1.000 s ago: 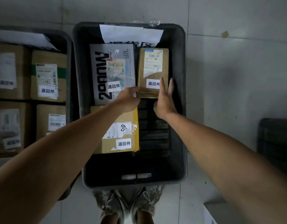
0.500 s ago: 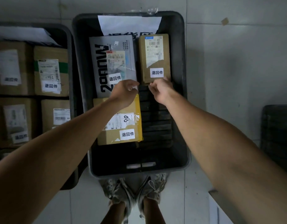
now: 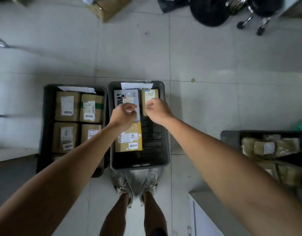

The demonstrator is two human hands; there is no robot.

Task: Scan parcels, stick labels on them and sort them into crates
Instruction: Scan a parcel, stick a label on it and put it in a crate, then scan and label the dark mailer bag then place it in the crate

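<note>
Head view: both hands hang above the dark grey plastic crate (image 3: 164, 126) on the pale tiled floor (image 3: 214, 65). The left hand (image 3: 123, 114) has its fingers curled loosely and holds nothing, over the near edge of the grey printed flat parcel (image 3: 125, 97). The right hand (image 3: 156, 109) is loosely curled too and grips nothing; it covers the near half of the small brown cardboard box (image 3: 149, 95), which lies in the far right corner of the crate, just right of the grey parcel. Toward the person from the left hand lies the yellow padded parcel (image 3: 128, 140) with a white sticker — flat, touching the grey parcel's near edge. A white paper sheet (image 3: 136, 85) stands at the crate's far wall.

Versus half a second earlier: the fingers were down at the brown box's near edge — now both hands are lifted clear of it, and the camera has risen, showing much more floor. The box stays in its corner.

Left of the left hand, a second dark crate (image 3: 46, 116) holds four brown boxes. Right of the right arm, a third dark crate (image 3: 231, 137) has a loose pile of parcels. Far off are a chair base with castors (image 3: 254, 17) and the person's grey sneakers (image 3: 123, 184).
</note>
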